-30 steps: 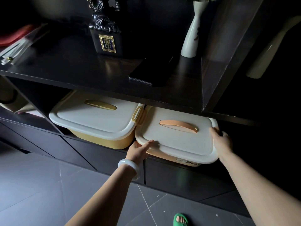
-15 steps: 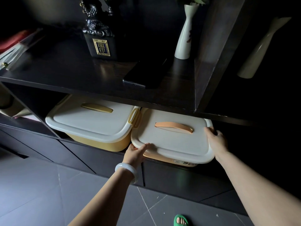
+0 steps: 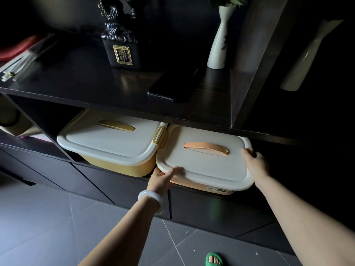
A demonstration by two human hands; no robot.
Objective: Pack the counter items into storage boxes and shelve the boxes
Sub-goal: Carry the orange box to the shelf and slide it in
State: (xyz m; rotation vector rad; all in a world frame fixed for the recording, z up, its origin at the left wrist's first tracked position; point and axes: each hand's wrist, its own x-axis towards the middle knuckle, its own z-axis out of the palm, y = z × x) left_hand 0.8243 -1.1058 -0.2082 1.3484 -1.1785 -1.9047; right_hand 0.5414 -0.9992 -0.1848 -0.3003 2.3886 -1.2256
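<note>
Two white-lidded storage boxes sit side by side in the open compartment under the dark counter [image 3: 86,83]. The yellow box [image 3: 107,141] is on the left, its lid latch against the orange box [image 3: 205,166] on the right. The orange box's front sticks out past the shelf edge. My left hand [image 3: 161,179] grips its front-left corner, thumb on the lid and fingers beneath the rim. My right hand [image 3: 255,164] grips the lid's right edge, its fingers curled over the rim.
On the counter stand a black statue [image 3: 121,45], a white vase [image 3: 219,39] and a dark phone [image 3: 172,87], with red and clear items [image 3: 23,56] at the far left. Another pale vase [image 3: 303,60] stands behind the upright divider. My foot in a green slipper [image 3: 214,259] is on the grey tiles.
Both hands keep their hold on the orange box, which has shifted only slightly in the compartment. The view has tilted a little.
</note>
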